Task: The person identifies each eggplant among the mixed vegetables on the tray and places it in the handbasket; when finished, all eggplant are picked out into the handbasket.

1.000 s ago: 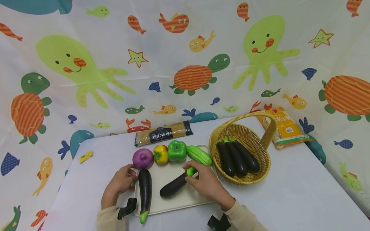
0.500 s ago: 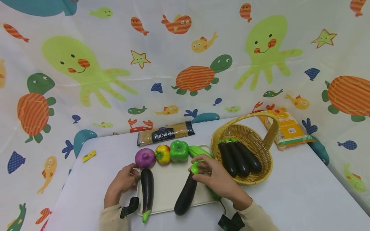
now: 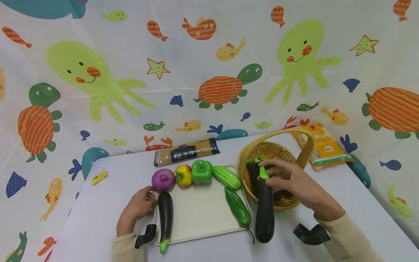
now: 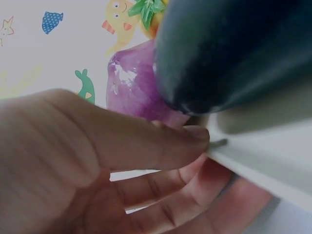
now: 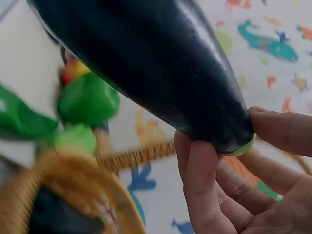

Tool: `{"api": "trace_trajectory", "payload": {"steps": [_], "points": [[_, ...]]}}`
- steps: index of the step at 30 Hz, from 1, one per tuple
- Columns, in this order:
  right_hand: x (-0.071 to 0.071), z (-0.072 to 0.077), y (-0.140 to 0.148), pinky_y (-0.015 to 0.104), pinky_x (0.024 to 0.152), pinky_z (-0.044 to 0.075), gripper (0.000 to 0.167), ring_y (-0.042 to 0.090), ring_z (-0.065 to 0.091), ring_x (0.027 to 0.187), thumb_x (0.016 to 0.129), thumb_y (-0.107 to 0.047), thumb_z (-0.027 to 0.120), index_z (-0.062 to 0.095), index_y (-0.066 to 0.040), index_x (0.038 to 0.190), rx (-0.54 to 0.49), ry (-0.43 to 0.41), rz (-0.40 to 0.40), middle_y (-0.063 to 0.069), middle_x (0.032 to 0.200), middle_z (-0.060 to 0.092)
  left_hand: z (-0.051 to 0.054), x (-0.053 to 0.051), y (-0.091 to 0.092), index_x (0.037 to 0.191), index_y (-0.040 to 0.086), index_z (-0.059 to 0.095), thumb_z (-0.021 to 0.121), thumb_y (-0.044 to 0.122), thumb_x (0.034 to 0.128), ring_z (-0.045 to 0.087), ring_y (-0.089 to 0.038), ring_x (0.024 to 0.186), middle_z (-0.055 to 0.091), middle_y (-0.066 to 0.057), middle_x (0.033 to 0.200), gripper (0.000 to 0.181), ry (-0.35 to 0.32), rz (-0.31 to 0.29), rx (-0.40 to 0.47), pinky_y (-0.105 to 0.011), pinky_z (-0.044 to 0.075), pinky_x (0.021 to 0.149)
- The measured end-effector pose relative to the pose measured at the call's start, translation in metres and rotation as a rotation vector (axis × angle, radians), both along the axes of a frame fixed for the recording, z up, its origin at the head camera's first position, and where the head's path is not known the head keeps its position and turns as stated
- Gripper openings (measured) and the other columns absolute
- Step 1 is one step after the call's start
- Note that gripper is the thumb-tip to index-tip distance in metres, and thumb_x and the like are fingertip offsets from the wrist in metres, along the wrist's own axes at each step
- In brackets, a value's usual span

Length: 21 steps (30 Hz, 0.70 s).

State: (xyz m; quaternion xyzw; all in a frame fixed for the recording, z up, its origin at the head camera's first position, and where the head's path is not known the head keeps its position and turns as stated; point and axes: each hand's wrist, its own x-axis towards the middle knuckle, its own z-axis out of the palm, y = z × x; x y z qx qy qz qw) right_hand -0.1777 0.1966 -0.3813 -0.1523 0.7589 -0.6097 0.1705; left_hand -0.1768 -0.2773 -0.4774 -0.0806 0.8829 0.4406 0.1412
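My right hand pinches an eggplant by its green stem end and holds it in front of the wicker basket, its dark body hanging down. In the right wrist view the eggplant's body fills the top. Dark eggplants inside the basket are partly hidden by this hand. My left hand grips the left edge of the cream tray, thumb above and fingers below. Beside it, another eggplant lies along the tray's left side, its stem past the front edge.
Along the tray's back lie a purple onion, a yellow-red pepper, a green bell pepper and a cucumber. A long green pepper lies at its right. Spaghetti and an orange bag lie behind.
My right hand has lifted the eggplant off the tray and carried it right to the basket, its body swinging to hang downward. The left hand stays at the tray edge.
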Motion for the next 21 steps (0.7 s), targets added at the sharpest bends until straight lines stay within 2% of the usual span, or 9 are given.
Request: {"api": "trace_trajectory", "payload": {"steps": [6, 8, 14, 21], "points": [[-0.039, 0.003, 0.014, 0.04, 0.083, 0.063, 0.054, 0.034, 0.057, 0.113, 0.097, -0.017, 0.068, 0.051, -0.001, 0.146, 0.1, -0.029, -0.049, 0.026, 0.137, 0.051, 0.0, 0.001, 0.0, 0.131, -0.013, 0.05, 0.056, -0.014, 0.0861, 0.06, -0.026, 0.079, 0.057, -0.018, 0.096, 0.046, -0.004, 0.007, 0.015, -0.039, 0.063, 0.056], [-0.052, 0.003, 0.016, 0.04, 0.084, 0.063, 0.054, 0.035, 0.058, 0.113, 0.097, -0.017, 0.067, 0.05, -0.002, 0.146, 0.131, -0.035, -0.045, 0.026, 0.14, 0.05, 0.0, 0.001, 0.001, 0.131, -0.013, 0.05, 0.056, -0.014, 0.086, 0.06, -0.026, 0.079, 0.058, -0.018, 0.096, 0.046, -0.003, 0.01, 0.014, -0.039, 0.063, 0.055], [-0.088, -0.001, 0.014, 0.042, 0.085, 0.063, 0.052, 0.027, 0.066, 0.1, 0.101, -0.014, 0.062, 0.044, 0.003, 0.146, 0.177, -0.093, 0.013, 0.028, 0.128, 0.056, 0.0, 0.001, 0.001, 0.131, -0.013, 0.051, 0.055, -0.014, 0.0853, 0.06, -0.026, 0.077, 0.057, -0.018, 0.095, 0.046, 0.009, 0.01, 0.013, -0.039, 0.062, 0.055], [-0.118, -0.019, 0.003, 0.042, 0.085, 0.063, 0.039, 0.026, 0.062, 0.098, 0.099, -0.016, 0.064, 0.051, 0.01, 0.126, 0.268, -0.19, 0.061, 0.02, 0.115, 0.058, 0.0, 0.001, 0.0, 0.133, -0.013, 0.05, 0.056, -0.014, 0.0859, 0.06, -0.026, 0.079, 0.057, -0.018, 0.096, 0.047, 0.006, 0.015, 0.018, -0.039, 0.063, 0.055]]}}
